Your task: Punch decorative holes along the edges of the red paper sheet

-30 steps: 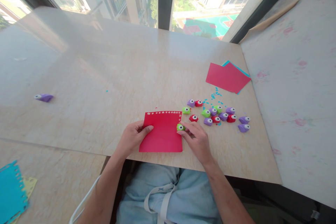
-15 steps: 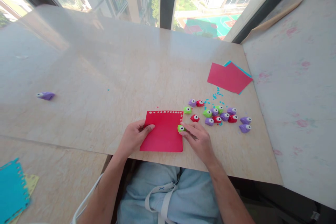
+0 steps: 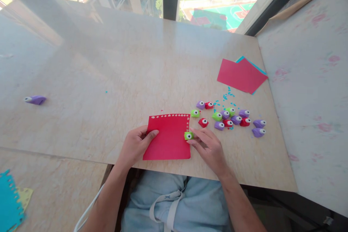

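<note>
A red sheet of paper lies near the table's front edge, with a row of small punched shapes along its top and a few down the upper right side. My left hand grips its left edge, thumb on top and fingers beneath. At the right edge sits a green craft punch with a star mark on its white button. My right hand holds this punch between thumb and fingers. Just right of the sheet are another green punch and a red punch.
Several purple, red and green punches cluster at the right among blue paper bits. Red and blue sheets lie behind them. A lone purple punch is far left. Blue paper with a notched edge lies lower left, over yellow paper.
The green punch in my right hand has shifted slightly down the sheet's right edge, and more punched shapes show above it. My left hand keeps its grip. The camera view has shifted a little.
</note>
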`<state>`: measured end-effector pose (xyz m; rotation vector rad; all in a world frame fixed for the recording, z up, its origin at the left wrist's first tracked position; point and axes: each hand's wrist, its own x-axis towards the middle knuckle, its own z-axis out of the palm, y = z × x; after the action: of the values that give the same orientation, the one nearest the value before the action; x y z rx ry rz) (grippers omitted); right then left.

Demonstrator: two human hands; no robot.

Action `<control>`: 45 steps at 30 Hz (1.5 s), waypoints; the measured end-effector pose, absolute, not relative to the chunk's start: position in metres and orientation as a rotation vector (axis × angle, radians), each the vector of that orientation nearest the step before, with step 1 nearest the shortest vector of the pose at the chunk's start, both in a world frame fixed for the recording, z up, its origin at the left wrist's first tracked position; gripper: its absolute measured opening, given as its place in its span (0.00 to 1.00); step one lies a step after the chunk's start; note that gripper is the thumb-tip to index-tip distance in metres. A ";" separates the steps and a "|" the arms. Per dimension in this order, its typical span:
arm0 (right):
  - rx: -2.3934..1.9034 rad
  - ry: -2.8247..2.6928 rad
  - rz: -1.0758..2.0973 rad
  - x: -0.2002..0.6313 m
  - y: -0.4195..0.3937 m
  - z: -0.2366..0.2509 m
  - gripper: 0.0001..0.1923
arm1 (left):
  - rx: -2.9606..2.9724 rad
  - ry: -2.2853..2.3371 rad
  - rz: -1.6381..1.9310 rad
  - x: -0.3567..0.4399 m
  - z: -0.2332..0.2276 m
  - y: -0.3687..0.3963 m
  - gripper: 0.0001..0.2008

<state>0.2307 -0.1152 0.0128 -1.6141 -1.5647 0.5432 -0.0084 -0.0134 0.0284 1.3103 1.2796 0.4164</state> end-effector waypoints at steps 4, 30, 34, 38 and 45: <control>-1.638 -1.556 0.536 0.229 -0.114 0.015 0.14 | 1.302 1.295 0.414 -0.009 0.028 -0.013 0.23; -1.647 -1.555 0.498 0.227 -0.109 0.017 0.15 | 1.329 1.349 0.419 -0.005 0.030 -0.013 0.22; -1.656 -1.559 0.498 0.227 -0.109 0.017 0.14 | 1.329 1.348 0.423 -0.004 0.030 -0.013 0.22; -1.660 -1.570 0.493 0.228 -0.109 0.016 0.14 | 1.317 1.333 0.413 -0.005 0.030 -0.013 0.22; -1.671 -1.593 0.488 0.229 -0.110 0.014 0.14 | 1.298 1.317 0.412 -0.006 0.028 -0.012 0.22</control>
<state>0.2285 -0.1103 0.0141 -1.6714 -1.5934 0.4882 -0.0057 -0.0122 0.0282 1.2978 1.3172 0.4116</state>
